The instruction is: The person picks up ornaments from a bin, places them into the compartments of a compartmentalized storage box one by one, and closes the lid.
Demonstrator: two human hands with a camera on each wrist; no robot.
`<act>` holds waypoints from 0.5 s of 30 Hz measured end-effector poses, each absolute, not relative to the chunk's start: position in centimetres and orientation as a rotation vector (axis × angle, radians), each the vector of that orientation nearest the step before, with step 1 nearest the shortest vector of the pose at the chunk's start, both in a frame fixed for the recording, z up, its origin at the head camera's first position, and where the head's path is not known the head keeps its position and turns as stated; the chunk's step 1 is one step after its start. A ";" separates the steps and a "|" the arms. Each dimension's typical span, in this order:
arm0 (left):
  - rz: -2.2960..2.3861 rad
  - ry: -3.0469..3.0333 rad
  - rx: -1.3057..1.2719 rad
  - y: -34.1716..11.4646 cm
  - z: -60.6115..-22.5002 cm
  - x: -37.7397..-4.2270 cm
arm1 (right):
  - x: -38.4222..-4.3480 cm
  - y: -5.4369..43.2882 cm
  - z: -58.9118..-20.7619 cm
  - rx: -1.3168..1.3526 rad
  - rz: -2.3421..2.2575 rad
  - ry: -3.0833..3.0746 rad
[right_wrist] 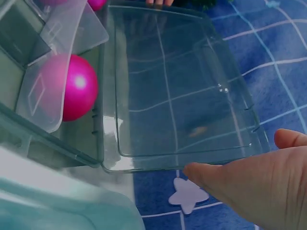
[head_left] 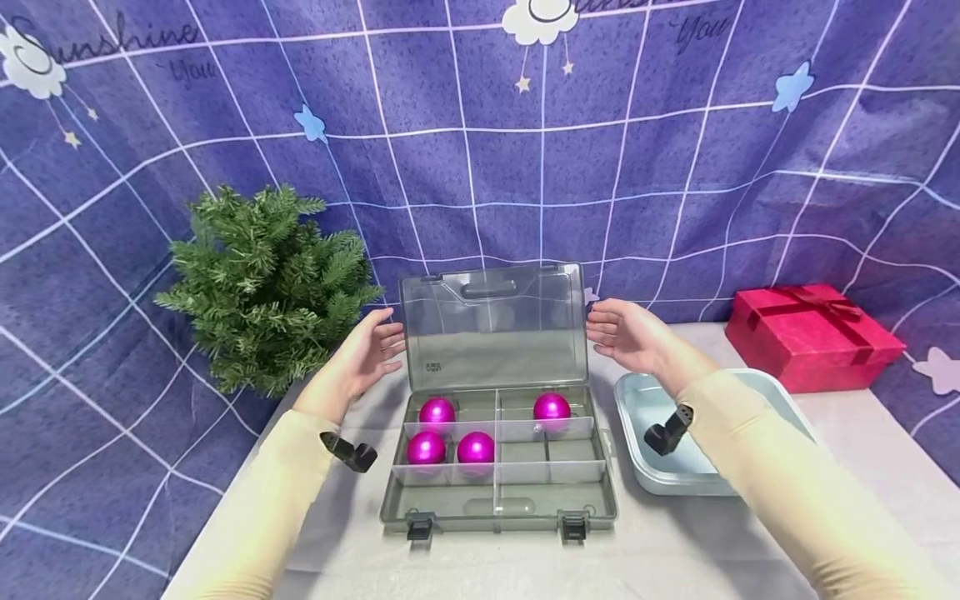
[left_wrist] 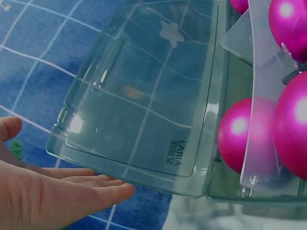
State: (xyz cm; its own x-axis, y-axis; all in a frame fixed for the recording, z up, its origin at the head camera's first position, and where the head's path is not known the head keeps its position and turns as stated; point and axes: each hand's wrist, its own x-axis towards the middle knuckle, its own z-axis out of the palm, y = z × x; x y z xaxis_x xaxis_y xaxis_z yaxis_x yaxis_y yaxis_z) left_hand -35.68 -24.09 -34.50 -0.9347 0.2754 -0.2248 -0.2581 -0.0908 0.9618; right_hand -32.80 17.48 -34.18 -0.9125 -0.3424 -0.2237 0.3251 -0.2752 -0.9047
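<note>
A grey see-through plastic organizer box (head_left: 497,524) stands with its lid (head_left: 495,333) raised at the back. Clear dividers (head_left: 547,428) split its base into compartments. Several shiny magenta balls lie inside: one ball (head_left: 437,412) back left, a pair in the middle row's left part, and another ball (head_left: 552,408) back right. My left hand (head_left: 365,354) is at the lid's left edge, fingers extended. At the right edge my right hand (head_left: 630,336) mirrors it, fingers also extended. Both wrist views show fingertips close against the lid's sides; whether they touch I cannot tell.
A small green artificial fir tree (head_left: 266,287) stands left of the box. To the right is a pale blue plastic basin (head_left: 652,483), partly beneath my right forearm. Behind it sits a red gift box (head_left: 813,337) with a bow. A blue gridded curtain (head_left: 570,167) hangs behind the table.
</note>
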 end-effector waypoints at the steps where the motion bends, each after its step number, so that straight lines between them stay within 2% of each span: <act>1: 2.079 1.839 0.036 -24.2 -34.3 -35.3 | -32.4 17.6 -34.0 -0.042 -2.212 1.582; 15: 2.035 1.884 0.223 -26.0 -33.5 -30.3 | -28.5 18.3 -33.2 -0.152 -2.207 1.614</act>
State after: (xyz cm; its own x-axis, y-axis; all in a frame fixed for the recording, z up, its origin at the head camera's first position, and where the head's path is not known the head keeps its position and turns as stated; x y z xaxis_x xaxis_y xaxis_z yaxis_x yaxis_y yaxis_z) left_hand -30.29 -26.00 -33.47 -0.9238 0.3619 -0.1246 -0.1520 -0.0482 0.9872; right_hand -28.54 18.28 -33.16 -0.9139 -0.3792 -0.1450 0.2531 -0.2530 -0.9338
